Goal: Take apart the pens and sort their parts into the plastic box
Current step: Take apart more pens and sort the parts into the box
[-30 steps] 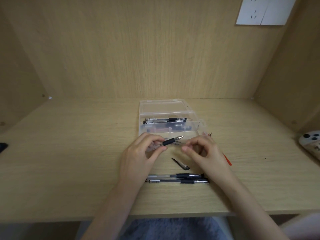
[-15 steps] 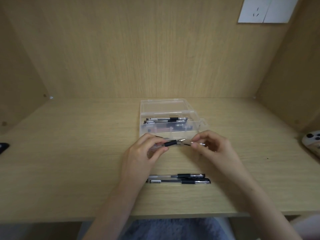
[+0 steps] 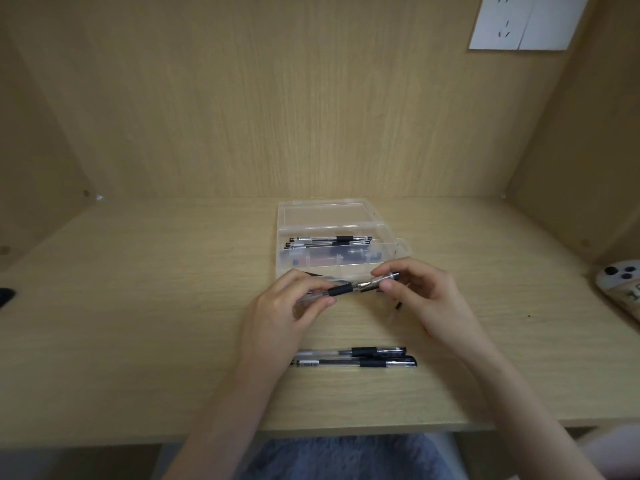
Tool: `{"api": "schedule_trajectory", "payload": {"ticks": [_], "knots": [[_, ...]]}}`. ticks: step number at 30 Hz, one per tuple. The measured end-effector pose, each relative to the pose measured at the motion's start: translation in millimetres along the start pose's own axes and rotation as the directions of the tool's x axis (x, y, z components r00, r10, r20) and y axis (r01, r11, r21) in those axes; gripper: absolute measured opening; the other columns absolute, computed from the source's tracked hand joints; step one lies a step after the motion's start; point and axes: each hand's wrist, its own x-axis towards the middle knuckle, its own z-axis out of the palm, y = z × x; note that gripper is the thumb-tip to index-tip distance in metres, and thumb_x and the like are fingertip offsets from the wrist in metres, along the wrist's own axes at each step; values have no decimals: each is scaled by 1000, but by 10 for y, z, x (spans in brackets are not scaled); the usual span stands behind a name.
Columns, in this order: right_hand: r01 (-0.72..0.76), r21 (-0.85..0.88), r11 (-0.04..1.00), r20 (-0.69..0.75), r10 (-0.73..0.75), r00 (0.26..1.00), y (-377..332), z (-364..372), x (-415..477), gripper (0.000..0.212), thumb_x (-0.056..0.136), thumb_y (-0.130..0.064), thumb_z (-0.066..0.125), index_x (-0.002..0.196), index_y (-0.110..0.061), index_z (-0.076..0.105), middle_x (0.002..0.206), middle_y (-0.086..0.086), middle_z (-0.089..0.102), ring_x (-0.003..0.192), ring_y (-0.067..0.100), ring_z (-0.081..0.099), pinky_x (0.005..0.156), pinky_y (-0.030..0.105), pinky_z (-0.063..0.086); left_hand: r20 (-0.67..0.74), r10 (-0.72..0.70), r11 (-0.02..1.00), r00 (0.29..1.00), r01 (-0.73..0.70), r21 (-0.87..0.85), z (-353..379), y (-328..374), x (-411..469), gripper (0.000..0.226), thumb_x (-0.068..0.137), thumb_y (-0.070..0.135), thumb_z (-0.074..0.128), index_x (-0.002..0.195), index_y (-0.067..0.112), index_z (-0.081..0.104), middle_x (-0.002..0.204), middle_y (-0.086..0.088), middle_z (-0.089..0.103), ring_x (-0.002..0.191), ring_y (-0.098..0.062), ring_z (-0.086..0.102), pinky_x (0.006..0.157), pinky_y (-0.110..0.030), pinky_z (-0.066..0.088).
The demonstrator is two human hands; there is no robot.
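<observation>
My left hand [image 3: 287, 317] grips the clear barrel of a pen [image 3: 341, 291] with a black grip, held level just in front of the plastic box [image 3: 403, 252]. My right hand [image 3: 426, 299] pinches a small clear and dark pen part [image 3: 387, 278], seemingly the cap, right at the pen's metal tip. The box lies open with its lid [image 3: 329, 216] flat behind. Its back compartment holds pens [image 3: 329, 241], and the front compartments hold dark and red parts [image 3: 311, 260]. Two whole capped pens [image 3: 356, 357] lie side by side near the desk's front edge.
A small red piece [image 3: 426, 330] shows under my right wrist. A device with round lenses [image 3: 620, 280] lies at the right edge and a dark object [image 3: 5, 296] at the left edge. Wooden walls enclose the desk on three sides, with a wall socket [image 3: 519, 22] above.
My right hand picked up the black-clipped cap from the desk and brought it to the pen's tip. My left hand has kept holding the pen in place.
</observation>
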Motion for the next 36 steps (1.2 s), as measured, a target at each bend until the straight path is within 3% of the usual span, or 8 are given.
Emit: {"api": "schedule_trajectory", "payload": {"ticks": [5,8,15,19,24,27,30,36], "knots": [[-27,-7,1000,30,27,999,-19,63,-12,21,82,-8,68,87,-29,71,84,-1,70,66,4,55,59,19,48,39,31,999,999,-31,4,12,29,-11,27,80,44,59,93,24,71,90,18,64,79,2,60,65,-17,49],[-47,-15,999,7,48,999,53,167,-36,21,82,-13,69,88,-34,72,78,-8,69,68,4,57,64,22,44,38,19,999,999,-18,-26,0,27,-27,21,79,38,66,94,24,72,89,15,68,76,2,62,66,-15,48],[-51,58,997,-1,51,999,37,187,-58,24,81,-11,69,87,-33,73,77,4,71,68,6,61,63,16,43,47,45,999,998,-46,7,-10,61,-44,23,80,35,63,97,22,71,90,12,70,77,0,62,71,-13,47],[-23,26,999,-13,23,1000,1,199,-18,23,83,-13,67,88,-35,71,74,0,68,70,5,60,62,21,44,26,-62,996,998,64,-68,3,73,-33,17,77,24,70,93,21,72,82,18,66,76,2,61,66,-7,44],[-82,-37,996,-68,79,995,2,178,152,22,84,-11,67,85,-33,72,78,3,68,69,14,56,57,30,48,27,-29,999,999,28,28,-6,60,8,32,83,44,58,109,27,65,104,19,60,100,5,54,90,-11,39],[-61,-106,993,-193,40,980,-61,27,408,17,87,-13,64,93,-27,69,87,-4,68,73,5,56,64,14,44,-24,56,997,998,-55,56,-32,67,15,29,88,37,50,108,22,65,112,15,58,109,2,49,98,-15,32],[-75,-161,984,-246,34,969,-70,-9,752,12,88,-11,62,95,-18,69,87,-5,66,75,0,54,63,1,39,68,36,999,997,-38,30,-18,66,2,28,90,37,45,103,24,66,104,15,62,101,2,52,93,-21,40],[-129,-292,948,-97,105,990,131,211,1094,14,88,-8,61,97,-15,69,92,-1,63,77,3,52,60,0,36,202,30,998,979,-40,45,-2,44,-28,34,90,44,42,97,25,69,93,16,64,91,4,56,84,-19,45]]}}
